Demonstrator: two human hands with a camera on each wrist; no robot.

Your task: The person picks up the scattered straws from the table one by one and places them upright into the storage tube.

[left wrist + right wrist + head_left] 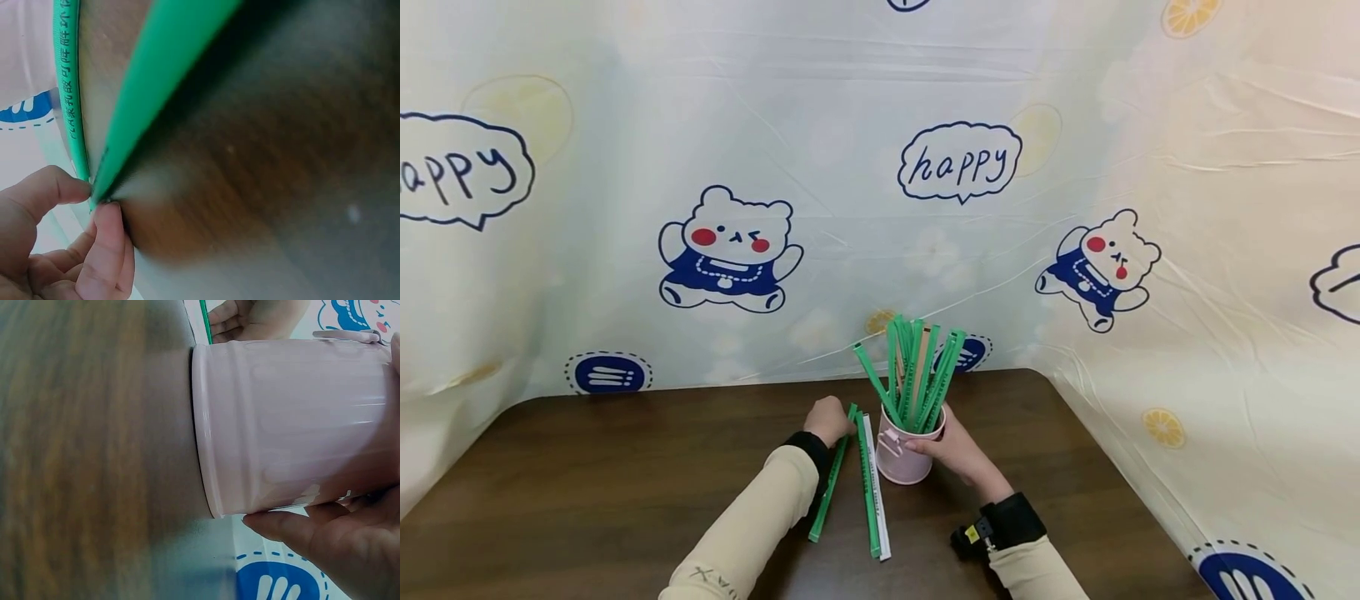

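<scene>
My left hand (829, 419) pinches the far end of a green wrapped straw (827, 498) between thumb and fingers. In the left wrist view that straw (150, 87) slants up from the fingertips, close to the camera. Just right of it lie another green wrapped straw (868, 492) and a white one (877, 500), side by side. A small pink bucket (901, 468) stands upright, holding several green wrapped straws (913, 375). My right hand (955, 446) grips the bucket around its right side, with the thumb at the front; the bucket wall (294, 425) fills much of the right wrist view.
All of this is on a dark brown wooden table (625, 483) with rounded back corners. Behind it hangs a pale curtain (850, 250) printed with bears and speech bubbles, close against the table's back edge. The bucket's straws rise in front of it.
</scene>
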